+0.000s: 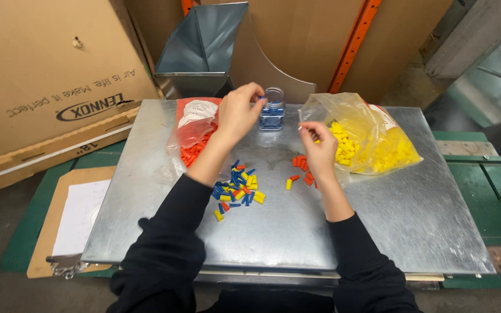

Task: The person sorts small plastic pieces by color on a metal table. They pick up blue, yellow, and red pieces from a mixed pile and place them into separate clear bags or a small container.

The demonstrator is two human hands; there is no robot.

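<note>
Wire connectors, small plastic caps in blue, yellow and orange, lie in a mixed pile (238, 188) on the galvanised sheet-metal tabletop (378, 226), nearest the person. Just to its right sits a smaller scatter of orange caps (302, 171) with one yellow cap among them.

The right hand (319, 152) hovers over that scatter, fingers drawn together; it may pinch something small, but I cannot tell. Farther on, the left hand (238, 111) is raised at the mouth of a small clear jar (272, 109) of blue caps, thumb and forefinger closed on what looks like a blue cap.

Left of the jar lies an open bag of orange caps (195, 133), right of it an open bag of yellow caps (372, 142).

Risks, as I judge them: the jar is narrow and light, so a nudge from the left hand could tip it and spill blue caps back among the others. The smooth metal lets loose caps skid, so a sleeve dragged across could merge the piles. The yellow bag's slack mouth could spill beside the orange scatter.
</note>
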